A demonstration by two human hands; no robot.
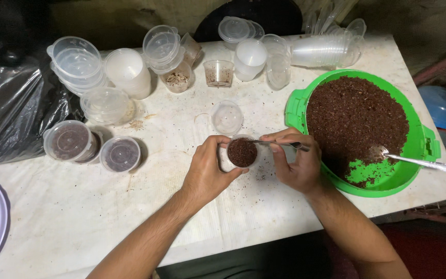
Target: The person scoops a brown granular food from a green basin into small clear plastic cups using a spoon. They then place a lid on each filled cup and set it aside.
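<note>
The left hand (206, 170) is wrapped around a small cup (242, 152) of brown grains, just left of the green basin (423, 145). The right hand (295, 163) pinches tweezers (280, 144) closed over the cup's rim. A spoon (419, 161) lies in the basin.

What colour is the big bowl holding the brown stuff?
Bright green bowl, seen best in the head view, right of the hands.

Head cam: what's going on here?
A person's left hand grips a small clear plastic cup filled with dark brown granular material on the white table. The right hand holds a thin metal tool over the cup's rim. Beside it sits a green round plastic basin of the same brown material, with a metal spoon resting in it. Empty cups and lids crowd the far edge.
</note>
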